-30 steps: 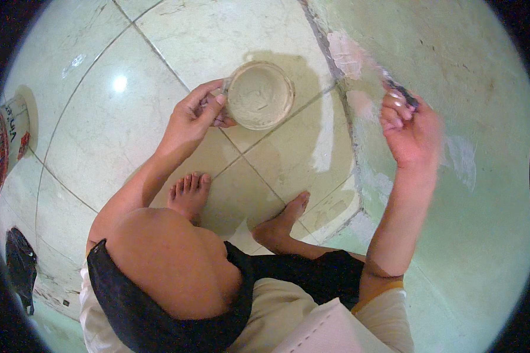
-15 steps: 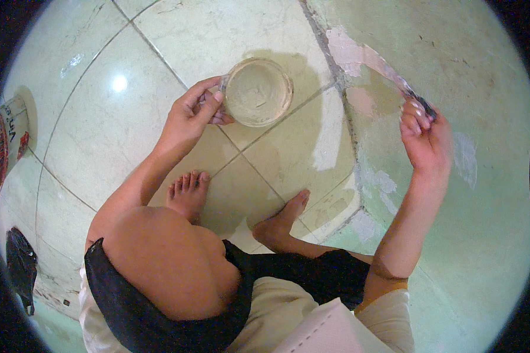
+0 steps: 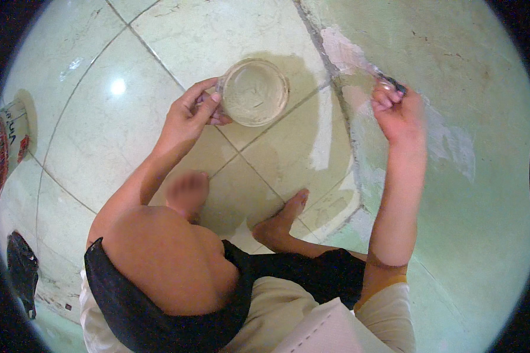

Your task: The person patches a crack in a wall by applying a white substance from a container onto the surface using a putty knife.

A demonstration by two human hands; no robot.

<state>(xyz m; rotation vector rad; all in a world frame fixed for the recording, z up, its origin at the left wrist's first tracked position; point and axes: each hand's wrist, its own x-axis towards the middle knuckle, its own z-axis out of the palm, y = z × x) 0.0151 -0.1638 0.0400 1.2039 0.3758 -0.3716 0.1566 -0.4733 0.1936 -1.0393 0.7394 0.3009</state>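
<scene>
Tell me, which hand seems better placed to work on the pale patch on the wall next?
Probably the right hand: it grips a dark tool close to the pale patch on the green wall. The left hand holds a clear mug over the tiled floor, farther from that patch.

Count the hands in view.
2: the left hand holds a cup by its handle; the right hand grips a dark-handled tool at the green wall.
</scene>
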